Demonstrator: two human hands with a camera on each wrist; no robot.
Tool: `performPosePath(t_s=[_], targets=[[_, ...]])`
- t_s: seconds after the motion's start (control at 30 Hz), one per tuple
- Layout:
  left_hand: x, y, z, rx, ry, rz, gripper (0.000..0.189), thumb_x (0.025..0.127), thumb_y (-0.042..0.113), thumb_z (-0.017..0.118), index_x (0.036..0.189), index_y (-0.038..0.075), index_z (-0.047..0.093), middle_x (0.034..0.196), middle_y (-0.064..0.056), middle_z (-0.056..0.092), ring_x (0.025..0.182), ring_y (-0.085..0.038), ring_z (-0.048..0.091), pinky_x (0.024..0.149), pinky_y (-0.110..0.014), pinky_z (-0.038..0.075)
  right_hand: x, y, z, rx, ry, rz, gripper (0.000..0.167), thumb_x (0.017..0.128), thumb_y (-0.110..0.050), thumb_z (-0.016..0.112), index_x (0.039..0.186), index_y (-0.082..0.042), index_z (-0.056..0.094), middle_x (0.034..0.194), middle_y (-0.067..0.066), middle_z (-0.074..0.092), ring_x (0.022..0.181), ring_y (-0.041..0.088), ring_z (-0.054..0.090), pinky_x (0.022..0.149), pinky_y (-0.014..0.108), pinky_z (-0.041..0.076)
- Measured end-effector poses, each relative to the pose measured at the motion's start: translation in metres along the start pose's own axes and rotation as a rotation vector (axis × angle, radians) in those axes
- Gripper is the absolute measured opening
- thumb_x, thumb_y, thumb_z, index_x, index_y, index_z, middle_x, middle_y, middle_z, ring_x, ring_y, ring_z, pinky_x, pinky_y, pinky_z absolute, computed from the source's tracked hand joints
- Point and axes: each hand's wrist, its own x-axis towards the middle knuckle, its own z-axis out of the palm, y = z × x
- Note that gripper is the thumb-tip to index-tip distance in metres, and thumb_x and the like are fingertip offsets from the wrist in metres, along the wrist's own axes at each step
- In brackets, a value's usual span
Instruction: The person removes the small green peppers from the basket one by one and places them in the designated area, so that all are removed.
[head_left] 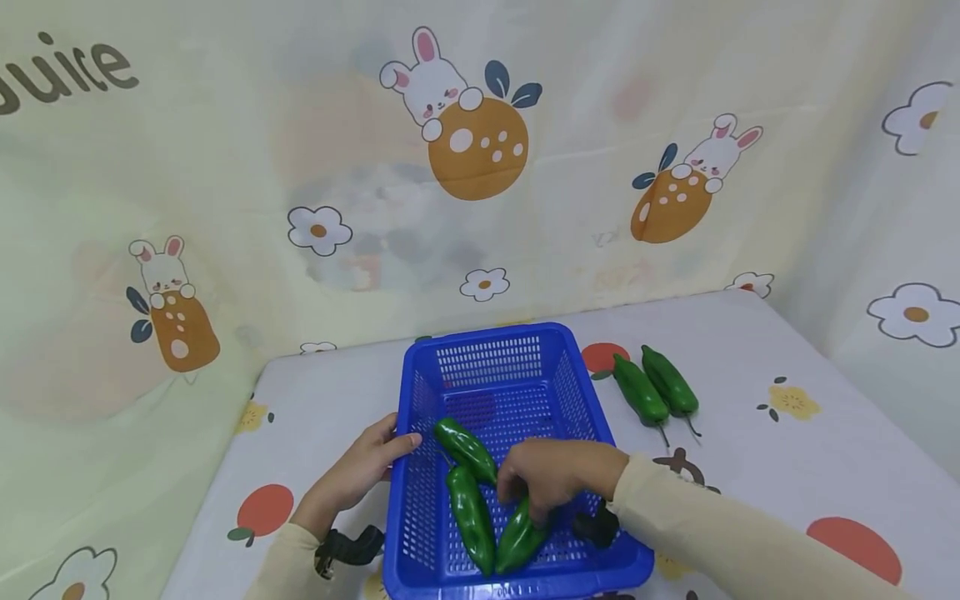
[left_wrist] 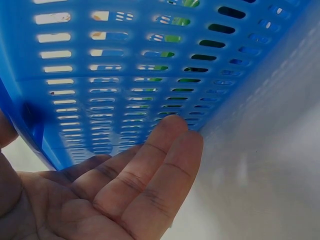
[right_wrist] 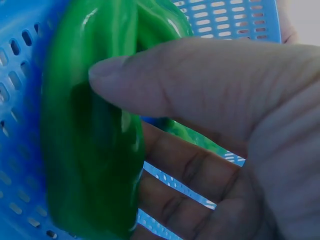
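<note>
A blue plastic basket (head_left: 491, 337) with slotted walls stands on the table. My left hand (head_left: 369, 460) grips its left rim, thumb over the edge; in the left wrist view that hand's fingers (left_wrist: 167, 165) lie against the outside of the slotted wall. Inside the basket, my right hand (head_left: 543, 475) holds a green pepper (head_left: 519, 542) near the front. The right wrist view has the thumb on this pepper (right_wrist: 90, 150) and fingers along its other side. Two more green peppers, one upper (head_left: 465, 448) and one lower (head_left: 471, 517), lie to its left in the basket.
Two green peppers (head_left: 640, 390) (head_left: 670, 382) lie side by side on the table, right of the basket. A patterned cloth (head_left: 780, 467) covers the table. Behind it hangs a curtain (head_left: 577, 250) printed with rabbits and flowers.
</note>
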Motion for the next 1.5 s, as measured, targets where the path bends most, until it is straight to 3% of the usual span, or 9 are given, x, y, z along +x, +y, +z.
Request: performPosePath(t_s=[0.27,0.53,0.77,1.17,1.5], targets=[[0.001,-0.001,0.003,-0.003,0.012,-0.020,0.066,0.109,0.034,0.052,0.161,0.002,0.028,0.142,-0.028,0.060,0.112,-0.036,0.073,0.090,-0.051,0.062,-0.002,0.000,0.004,-0.045,-0.030,0.011,0.039,0.072,0.003,0.090,0.104,-0.018,0.081,0.090,-0.012,0.073,0.085,0.002,0.065,0.085,0.024,0.057],[0.000,-0.002,0.003,-0.006,0.025,-0.014,0.065,0.109,0.033,0.052,0.160,0.000,0.029,0.142,-0.031,0.058,0.113,-0.039,0.071,0.090,-0.052,0.061,-0.001,-0.001,0.006,-0.114,-0.046,-0.029,0.037,0.069,0.005,0.091,0.096,-0.019,0.083,0.084,-0.014,0.072,0.080,0.000,0.064,0.080,0.020,0.056],[0.001,-0.002,0.001,-0.005,0.021,-0.008,0.066,0.109,0.033,0.052,0.160,0.000,0.029,0.141,-0.030,0.059,0.111,-0.038,0.072,0.089,-0.050,0.062,-0.005,-0.005,0.000,-0.065,-0.032,-0.011,0.036,0.071,0.004,0.089,0.097,-0.020,0.083,0.085,-0.014,0.072,0.082,0.000,0.065,0.082,0.021,0.056],[0.000,-0.002,0.002,-0.016,0.019,-0.009,0.066,0.109,0.033,0.052,0.160,-0.001,0.028,0.141,-0.030,0.058,0.112,-0.038,0.072,0.089,-0.051,0.062,-0.011,-0.009,-0.013,-0.027,0.007,-0.052,0.029,0.074,-0.006,0.091,0.098,-0.020,0.083,0.089,-0.014,0.073,0.084,0.001,0.064,0.083,0.021,0.057],[0.001,-0.003,0.002,-0.010,0.008,-0.003,0.065,0.109,0.033,0.052,0.160,-0.001,0.029,0.138,-0.030,0.061,0.110,-0.037,0.073,0.088,-0.050,0.062,-0.019,-0.008,-0.031,0.036,0.061,-0.081,0.026,0.077,-0.007,0.088,0.099,-0.020,0.082,0.090,-0.013,0.072,0.083,0.004,0.065,0.076,0.023,0.058]])
